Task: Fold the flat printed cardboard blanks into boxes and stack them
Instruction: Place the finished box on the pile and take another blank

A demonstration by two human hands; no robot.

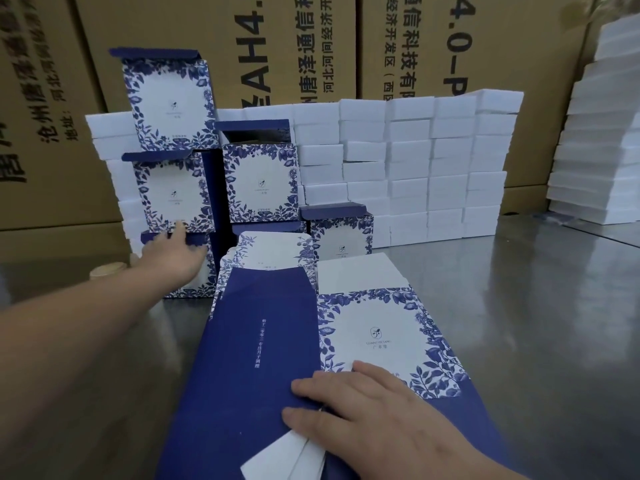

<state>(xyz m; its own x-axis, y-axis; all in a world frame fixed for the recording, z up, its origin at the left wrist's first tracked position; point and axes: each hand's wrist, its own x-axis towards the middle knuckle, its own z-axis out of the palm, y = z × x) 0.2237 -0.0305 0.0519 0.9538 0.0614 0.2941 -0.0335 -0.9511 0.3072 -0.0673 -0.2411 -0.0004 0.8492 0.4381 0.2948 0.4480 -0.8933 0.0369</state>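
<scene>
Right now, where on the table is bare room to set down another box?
Bare table right of the flat blanks, in front of the white blocks; another patch left of the blanks' near end. Crowded at left rear, where the left hand touches the stacked boxes.

Navy, blue-floral-on-white blanks; white blocks

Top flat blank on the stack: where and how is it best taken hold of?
Probably its near end, from the person's side: the top flat blank lies flat on the stack, and the right hand rests there beside loose white flaps that fingers could pinch.
</scene>
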